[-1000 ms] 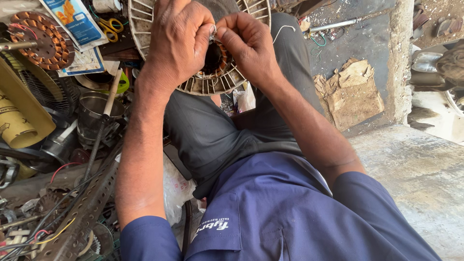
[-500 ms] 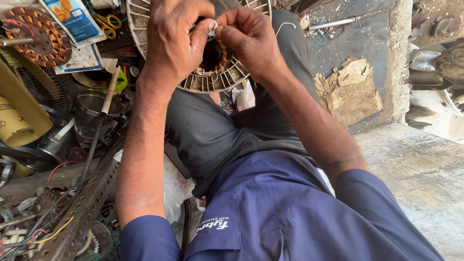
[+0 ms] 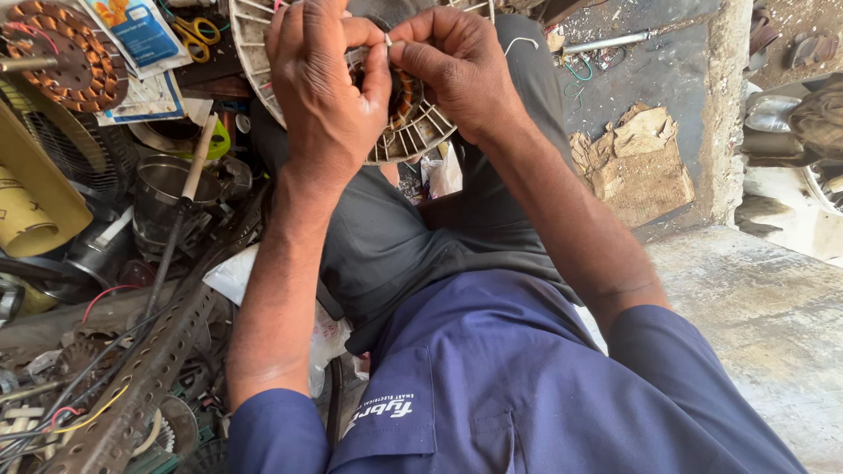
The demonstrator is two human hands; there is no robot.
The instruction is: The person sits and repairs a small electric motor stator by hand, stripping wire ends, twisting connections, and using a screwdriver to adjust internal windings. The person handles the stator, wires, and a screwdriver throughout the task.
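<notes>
A round, slotted motor stator [image 3: 413, 132], pale metal with copper winding at its core, is rested on the lap at the top of the view. The left hand [image 3: 325, 88] is curled over its centre, thumb and forefinger pinched on a thin pale wire end [image 3: 387, 40]; the right hand [image 3: 457, 66] is closed on the same strand from the other side. A rough grey concrete floor [image 3: 773, 333] is seen to the right, with a torn piece of brown cardboard [image 3: 637, 162] lying on it. To the left, a cluttered heap is seen: a copper-wound stator [image 3: 66, 53], a blue-and-white printed package [image 3: 140, 35] beside yellow-handled scissors [image 3: 198, 31], a yellow cardboard tube [image 3: 31, 197] and a perforated steel angle bar [image 3: 149, 369].
</notes>
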